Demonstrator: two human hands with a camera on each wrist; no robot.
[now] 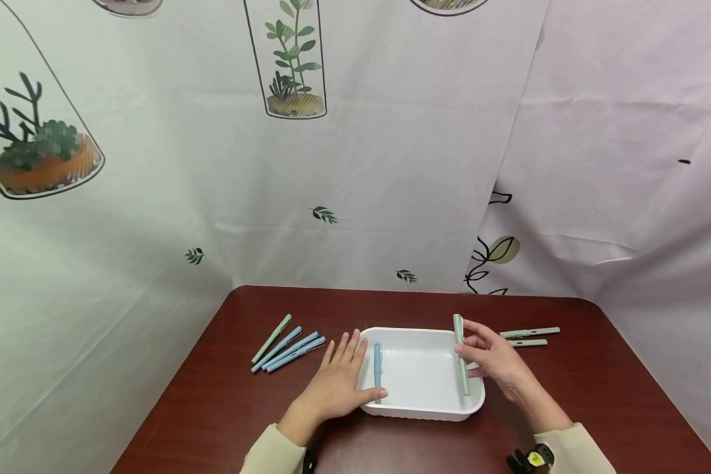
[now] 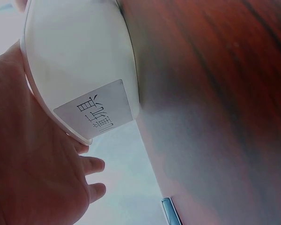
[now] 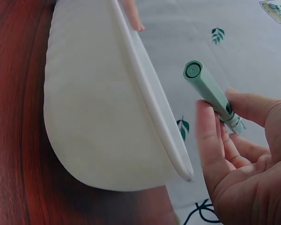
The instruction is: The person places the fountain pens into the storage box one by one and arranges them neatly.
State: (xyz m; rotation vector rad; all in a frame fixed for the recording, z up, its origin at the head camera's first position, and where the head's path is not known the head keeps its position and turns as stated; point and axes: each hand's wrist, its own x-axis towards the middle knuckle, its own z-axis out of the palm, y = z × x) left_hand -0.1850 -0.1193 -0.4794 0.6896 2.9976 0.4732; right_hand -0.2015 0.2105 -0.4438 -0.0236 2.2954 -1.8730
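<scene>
A slender, light green pen with a clip [image 1: 463,370] is pinched between the thumb and fingers of the right hand [image 1: 498,359], and it is held raised over the right side of a white, rectangular, round-cornered tray [image 1: 421,375]. In the right wrist view, the pen is seen above the level of the tray's rim, with one round end turned toward the camera. The left hand [image 1: 342,387] is laid at the tray's left rim, its fingers straight and spread, its thumb stretched across the near left corner; nothing is gripped by it. Inside the tray, by the left wall, a slim, light blue pen [image 1: 378,362] is seen lying lengthwise, its near end partly covered by the left thumb. On the dark red-brown, wood-grained table [image 1: 184,415], one light green pen [image 1: 272,339] and three blue pens [image 1: 290,350] are grouped slantwise to the left of the tray. Two pale green pens [image 1: 530,332] are placed to its right, partly hidden by the right hand. A pale rectangular label with dark characters [image 2: 96,108] is shown on the tray's outer wall.
</scene>
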